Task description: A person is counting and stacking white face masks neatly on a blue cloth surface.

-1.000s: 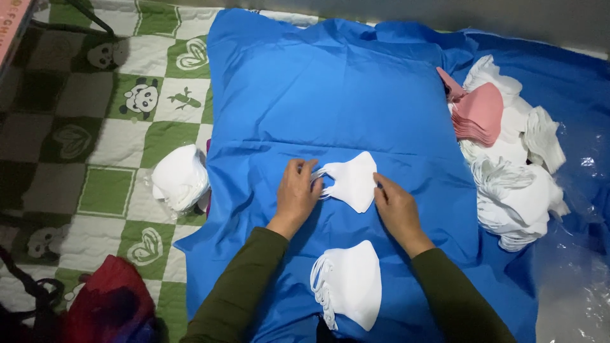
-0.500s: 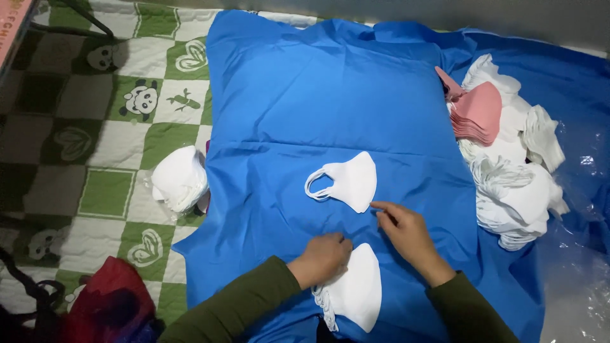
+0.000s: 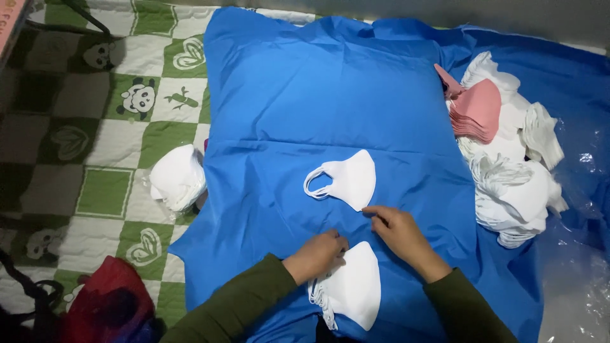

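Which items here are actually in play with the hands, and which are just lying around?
In play: left hand on the near stack of white masks; right hand beside the single white mask; blue cloth under them.

Lying about: pink masks, white mask heap, bagged white masks, red bag, panda quilt.

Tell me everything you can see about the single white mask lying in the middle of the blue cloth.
The single white mask is a folded face mask of soft, smooth-looking fabric, roughly fan-shaped, with its pointed fold toward the right and thin white ear loops curling out at its left. It lies flat on the blue cloth, alone and apart from the stack of white masks nearer the person. Neither hand touches it: the right hand rests just below its lower corner, and the left hand is on the stack.
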